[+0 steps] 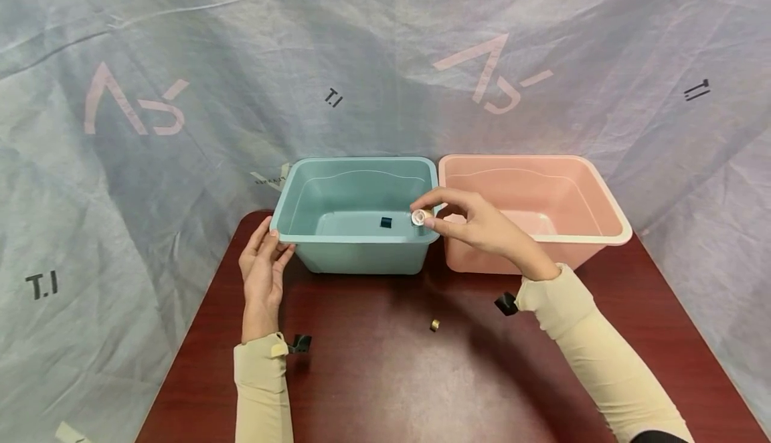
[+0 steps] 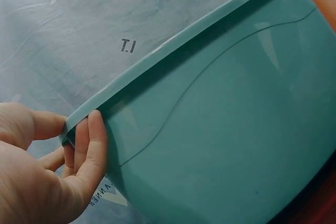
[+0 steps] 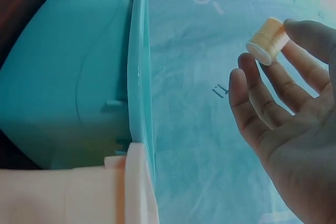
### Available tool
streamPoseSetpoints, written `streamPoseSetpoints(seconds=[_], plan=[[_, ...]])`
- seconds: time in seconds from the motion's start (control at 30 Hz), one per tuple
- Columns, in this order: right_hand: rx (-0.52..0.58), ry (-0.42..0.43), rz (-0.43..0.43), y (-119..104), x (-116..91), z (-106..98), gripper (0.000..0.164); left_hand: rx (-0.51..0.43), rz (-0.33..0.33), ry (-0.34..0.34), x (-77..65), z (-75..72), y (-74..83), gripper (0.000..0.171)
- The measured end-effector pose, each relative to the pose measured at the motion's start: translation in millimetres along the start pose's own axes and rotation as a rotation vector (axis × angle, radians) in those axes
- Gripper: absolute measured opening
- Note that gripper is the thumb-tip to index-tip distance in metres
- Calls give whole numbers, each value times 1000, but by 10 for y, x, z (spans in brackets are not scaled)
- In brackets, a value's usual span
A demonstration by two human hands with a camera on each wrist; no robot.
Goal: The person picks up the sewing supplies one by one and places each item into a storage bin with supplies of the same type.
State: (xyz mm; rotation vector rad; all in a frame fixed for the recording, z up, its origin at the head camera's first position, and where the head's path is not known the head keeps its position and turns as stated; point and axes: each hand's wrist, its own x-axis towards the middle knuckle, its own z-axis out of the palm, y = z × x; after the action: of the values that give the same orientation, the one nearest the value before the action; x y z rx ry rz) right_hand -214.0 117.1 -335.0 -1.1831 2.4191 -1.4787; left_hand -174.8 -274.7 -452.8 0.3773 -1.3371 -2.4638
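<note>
My left hand (image 1: 262,277) grips the left front corner of the teal tub (image 1: 361,255); in the left wrist view its thumb and fingers pinch the rim (image 2: 157,59). Over the right side of that tub, my right hand (image 1: 478,224) pinches a small spool of thread (image 1: 419,217) between thumb and forefinger. Yellow-orange thread with white ends shows on the spool (image 3: 268,40) in the right wrist view. A dark blue spool-like piece (image 1: 386,222) lies on the tub's floor.
A pink tub (image 1: 536,255) stands right beside the teal one. Nearer on the dark red table (image 1: 373,376) lies a small gold-coloured piece (image 1: 435,325). Behind both tubs hangs a grey printed cloth (image 1: 385,61).
</note>
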Motion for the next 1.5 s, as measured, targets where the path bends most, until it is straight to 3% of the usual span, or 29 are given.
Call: streamPoseSetpoints(seconds=[0.23,0.53,1.0,1.5], plan=[[-34,-17,-49,46,266,-97,23,8,-1,6,-5,-7,12,47],[-124,13,26,64,582,-211,22,8,0,-2,0,4,26,47],[-300,-97,56,41,987,-232,23,17,6,-10,-17,5,31,47],[-218,-75,190,293,1329,-209,29,-2,7,11,-33,-24,56,48]])
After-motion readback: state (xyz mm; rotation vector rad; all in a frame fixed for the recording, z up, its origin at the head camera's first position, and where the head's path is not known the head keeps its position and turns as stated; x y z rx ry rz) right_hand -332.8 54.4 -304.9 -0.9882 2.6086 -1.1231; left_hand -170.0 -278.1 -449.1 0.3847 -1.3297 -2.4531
